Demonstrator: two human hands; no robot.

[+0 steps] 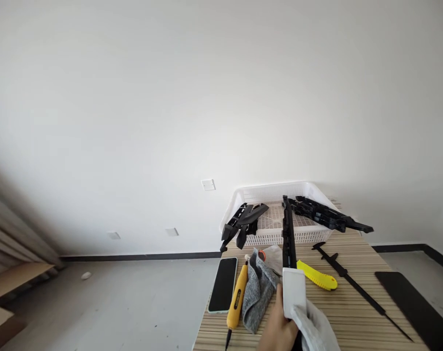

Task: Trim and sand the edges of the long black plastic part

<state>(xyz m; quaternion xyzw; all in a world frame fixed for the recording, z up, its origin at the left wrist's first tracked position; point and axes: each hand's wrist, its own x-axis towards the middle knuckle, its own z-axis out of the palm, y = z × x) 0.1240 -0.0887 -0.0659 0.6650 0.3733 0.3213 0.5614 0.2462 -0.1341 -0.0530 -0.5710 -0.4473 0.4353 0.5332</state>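
Here's the long black plastic strip (289, 239), pointing away from the wearer, its near end in front of the white plastic basket (263, 239) and its far end reaching over the basket's front rim; whether the two touch, I can't tell. The bare left hand (279, 329) is curled in around the near end, most of its fingers hidden. The gloved right hand (316, 329) has a narrow grip, thumb pressed on a white block (294, 292) that sits up against the strip.

To handle this well, I'd say the left hand wants to be firm without bending anything this slender, while the right keeps the block flat, with light, even pressure. Lifting the far tip well clear of the basket rim looks wise, and so does minding the yellow-handled knife (320, 278) just in front of the basket.

And the look of it! Dark, slim and nearly straight, with notches and small raised clips along its length and a slight knob at the far tip. More black plastic parts jut over the basket's left side (239, 226) and right side (321, 214), much the same dark finish, some broader and blade-like. Any fine marks are too small to read.
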